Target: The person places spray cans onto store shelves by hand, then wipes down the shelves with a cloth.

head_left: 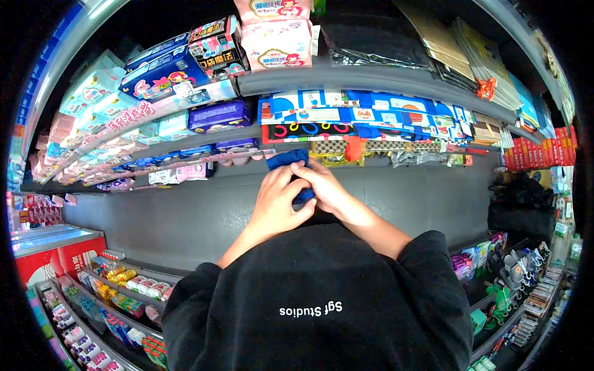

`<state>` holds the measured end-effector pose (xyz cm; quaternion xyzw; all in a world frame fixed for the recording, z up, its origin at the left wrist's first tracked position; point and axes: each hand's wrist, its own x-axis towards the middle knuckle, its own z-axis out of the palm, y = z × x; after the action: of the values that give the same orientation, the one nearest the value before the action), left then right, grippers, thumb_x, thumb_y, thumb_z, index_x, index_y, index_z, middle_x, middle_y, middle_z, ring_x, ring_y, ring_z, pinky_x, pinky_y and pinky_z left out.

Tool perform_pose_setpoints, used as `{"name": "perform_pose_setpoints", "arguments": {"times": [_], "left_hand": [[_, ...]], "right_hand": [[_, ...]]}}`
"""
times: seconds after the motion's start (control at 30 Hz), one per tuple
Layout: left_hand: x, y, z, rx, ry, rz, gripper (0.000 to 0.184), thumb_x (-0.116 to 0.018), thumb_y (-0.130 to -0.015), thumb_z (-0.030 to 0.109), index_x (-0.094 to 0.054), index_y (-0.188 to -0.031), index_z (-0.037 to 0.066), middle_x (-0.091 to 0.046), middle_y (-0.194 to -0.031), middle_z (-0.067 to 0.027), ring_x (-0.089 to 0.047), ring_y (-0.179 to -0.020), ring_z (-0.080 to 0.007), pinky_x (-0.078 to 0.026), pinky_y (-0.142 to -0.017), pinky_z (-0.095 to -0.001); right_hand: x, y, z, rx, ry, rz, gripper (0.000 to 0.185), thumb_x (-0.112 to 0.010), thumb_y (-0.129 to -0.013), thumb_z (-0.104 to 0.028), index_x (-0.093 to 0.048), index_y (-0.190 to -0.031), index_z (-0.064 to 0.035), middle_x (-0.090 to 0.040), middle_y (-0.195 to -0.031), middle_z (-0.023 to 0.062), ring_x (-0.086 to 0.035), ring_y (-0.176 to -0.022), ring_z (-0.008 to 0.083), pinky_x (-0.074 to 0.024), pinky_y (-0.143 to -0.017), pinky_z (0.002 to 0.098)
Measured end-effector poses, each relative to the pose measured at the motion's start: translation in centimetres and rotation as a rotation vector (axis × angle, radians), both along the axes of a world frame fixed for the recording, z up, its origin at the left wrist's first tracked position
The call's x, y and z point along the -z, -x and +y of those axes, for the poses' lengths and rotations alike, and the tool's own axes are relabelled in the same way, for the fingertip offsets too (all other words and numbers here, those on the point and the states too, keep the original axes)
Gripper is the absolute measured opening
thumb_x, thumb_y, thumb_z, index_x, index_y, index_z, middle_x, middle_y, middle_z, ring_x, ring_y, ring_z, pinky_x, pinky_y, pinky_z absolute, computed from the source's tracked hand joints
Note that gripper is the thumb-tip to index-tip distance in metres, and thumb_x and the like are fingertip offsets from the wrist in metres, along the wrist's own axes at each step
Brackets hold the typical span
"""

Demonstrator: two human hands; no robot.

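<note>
Both hands meet in front of the chest around a folded dark blue item (286, 159), whose exact kind I cannot make out. Its upper end sticks out past the fingers, and a bit of blue shows below between the palms. My left hand (278, 201) wraps the item from the left side, fingers bent. From the right, my right hand (323, 185) lies against it, its fingertips touching those of my left hand. Just beyond the hands is a shelf with folded blue, white and red patterned bags (371, 114).
Packaged goods (164, 77) fill the shelves at the upper left. Dark plastic bags (377, 46) lie on the top shelf. Grey floor (167, 216) runs between the shelves. Lower shelves hold bottles (124, 275) at left and hanging goods (513, 269) at right; red packets (538, 151) stand farther right.
</note>
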<state>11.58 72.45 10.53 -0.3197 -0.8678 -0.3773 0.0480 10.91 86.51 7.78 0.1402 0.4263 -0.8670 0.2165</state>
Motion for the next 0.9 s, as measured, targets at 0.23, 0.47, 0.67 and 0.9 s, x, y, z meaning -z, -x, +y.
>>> {"name": "perform_pose_setpoints", "arguments": {"times": [0.23,0.47,0.67,0.9], "left_hand": [[-2.1,7.6,0.3,-0.16,-0.045,0.269,0.03,-0.063,-0.072,0.007,-0.06,-0.103,0.005,-0.06,-0.111,-0.0118,-0.053,-0.108,-0.0306,-0.04,-0.092,-0.0428],[-3.5,12.9,3.3,-0.247,0.104,0.583,0.046,-0.063,-0.07,0.006,-0.057,-0.116,0.008,-0.056,-0.111,-0.0095,-0.049,-0.107,-0.0293,-0.036,-0.095,-0.0421],[-3.1,12.8,3.6,-0.251,0.058,0.555,0.039,-0.064,-0.069,0.006,-0.061,-0.107,0.007,-0.054,-0.101,-0.0096,-0.05,-0.099,-0.0292,-0.037,-0.091,-0.0421],[-1.9,12.2,3.4,-0.263,0.055,0.561,0.028,-0.066,-0.066,0.007,-0.059,-0.092,-0.001,-0.052,-0.111,-0.0183,-0.047,-0.109,-0.0357,-0.036,-0.095,-0.048]], "right_hand": [[-1.0,0.5,6.0,0.373,-0.177,0.108,0.032,-0.063,-0.083,-0.008,-0.055,-0.114,-0.0042,-0.064,-0.1,0.0073,-0.063,-0.085,0.0174,-0.0527,-0.075,0.0322],[-7.6,2.1,10.5,0.719,-0.337,0.445,0.029,-0.059,-0.083,0.002,-0.057,-0.111,-0.0017,-0.064,-0.106,0.0088,-0.062,-0.092,0.0172,-0.0529,-0.079,0.0304],[-10.9,6.5,9.9,0.878,-1.184,1.21,0.039,-0.057,-0.071,0.009,-0.062,-0.106,-0.0069,-0.062,-0.099,0.0085,-0.06,-0.093,0.0239,-0.0457,-0.085,0.0333],[-6.7,11.5,3.2,0.508,-1.646,1.569,0.027,-0.059,-0.068,-0.01,-0.061,-0.094,-0.0054,-0.058,-0.092,0.0095,-0.055,-0.091,0.0283,-0.0444,-0.08,0.0401]]}}
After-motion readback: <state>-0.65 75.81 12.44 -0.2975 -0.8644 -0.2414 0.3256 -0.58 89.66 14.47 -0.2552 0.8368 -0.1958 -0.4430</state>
